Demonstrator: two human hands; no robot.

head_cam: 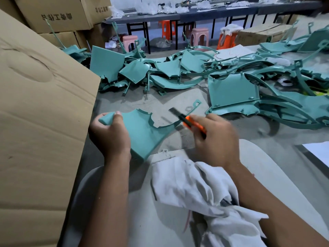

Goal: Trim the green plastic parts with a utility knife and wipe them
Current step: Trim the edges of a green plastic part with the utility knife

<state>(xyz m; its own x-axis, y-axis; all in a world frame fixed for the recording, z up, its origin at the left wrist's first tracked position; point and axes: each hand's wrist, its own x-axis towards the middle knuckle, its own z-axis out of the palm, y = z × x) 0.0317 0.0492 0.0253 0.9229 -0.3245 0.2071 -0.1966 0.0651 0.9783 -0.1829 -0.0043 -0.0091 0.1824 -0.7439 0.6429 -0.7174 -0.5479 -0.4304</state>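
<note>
My left hand point(109, 134) grips a green plastic part point(142, 131) by its left edge, thumb on top, holding it above the grey work surface. My right hand point(211, 138) holds an orange utility knife point(193, 124) with its dark blade extended up and to the left, close to the part's thin curved arm that ends in a small loop point(196, 103). The blade tip sits just above that arm; contact is unclear. A white cloth point(195, 189) lies crumpled over my lap, under my right forearm.
A large heap of green plastic parts point(231, 88) covers the surface ahead and to the right. Cardboard boxes point(41, 107) stand along the left. Farther back are a long dark table point(213, 14), pink and orange stools point(199, 35), and an open carton point(263, 33).
</note>
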